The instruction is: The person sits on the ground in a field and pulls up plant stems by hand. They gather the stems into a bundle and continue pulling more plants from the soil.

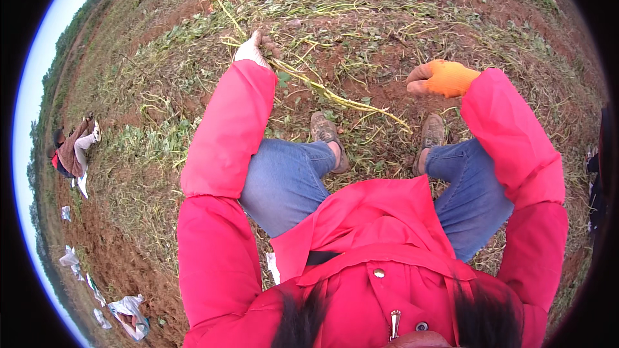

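My left hand (256, 49), in a pale, soil-stained glove, is closed around a bundle of yellow-green vine stems (338, 98). The stems stretch from the glove down to the right, ending between my shoes, and some stick out beyond the hand at the upper left. My right hand (437, 79), in an orange glove with dirty fingertips, hovers over the ground to the right of the stems, apart from them. Its fingers are bent with a gap between thumb and fingers, and nothing shows in them. Cut vines and leaves (358, 6) lie on the reddish soil ahead.
My muddy shoes (326, 130) stand on vine litter. At the far left another person (75, 150) sits or crouches on the field. White plastic bags (129, 316) lie at the lower left, one holding reddish things. Dark shapes, unclear, are at the right edge.
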`<state>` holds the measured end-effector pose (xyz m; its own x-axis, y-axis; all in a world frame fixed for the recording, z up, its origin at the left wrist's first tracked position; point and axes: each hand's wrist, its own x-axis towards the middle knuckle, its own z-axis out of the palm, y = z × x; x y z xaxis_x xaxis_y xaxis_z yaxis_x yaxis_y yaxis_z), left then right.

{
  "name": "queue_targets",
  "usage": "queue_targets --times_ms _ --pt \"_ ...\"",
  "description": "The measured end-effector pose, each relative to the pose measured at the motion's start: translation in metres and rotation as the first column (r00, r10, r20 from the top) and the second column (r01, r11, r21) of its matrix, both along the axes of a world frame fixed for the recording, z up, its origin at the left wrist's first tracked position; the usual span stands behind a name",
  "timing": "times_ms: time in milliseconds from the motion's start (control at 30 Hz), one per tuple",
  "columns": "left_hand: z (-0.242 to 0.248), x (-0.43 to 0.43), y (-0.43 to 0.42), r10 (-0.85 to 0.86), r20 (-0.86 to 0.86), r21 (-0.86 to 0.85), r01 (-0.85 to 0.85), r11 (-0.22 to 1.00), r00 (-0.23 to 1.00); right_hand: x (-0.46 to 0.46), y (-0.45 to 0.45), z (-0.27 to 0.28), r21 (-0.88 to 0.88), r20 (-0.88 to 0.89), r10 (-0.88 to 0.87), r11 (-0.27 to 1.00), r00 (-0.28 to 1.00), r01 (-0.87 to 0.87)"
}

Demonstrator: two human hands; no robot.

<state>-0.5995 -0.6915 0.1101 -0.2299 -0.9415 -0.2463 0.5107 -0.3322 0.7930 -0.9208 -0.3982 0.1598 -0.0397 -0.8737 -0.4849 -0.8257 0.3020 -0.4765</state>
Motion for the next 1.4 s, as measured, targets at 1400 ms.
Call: queue_targets --times_ms 1400 --pt "-0.296 0.118 -0.074 0.164 0.636 0.015 -0.224 0.975 0.754 0.085 -0.379 -0.242 -0.458 -0.396 -0.204 0.889 0.896 0.000"
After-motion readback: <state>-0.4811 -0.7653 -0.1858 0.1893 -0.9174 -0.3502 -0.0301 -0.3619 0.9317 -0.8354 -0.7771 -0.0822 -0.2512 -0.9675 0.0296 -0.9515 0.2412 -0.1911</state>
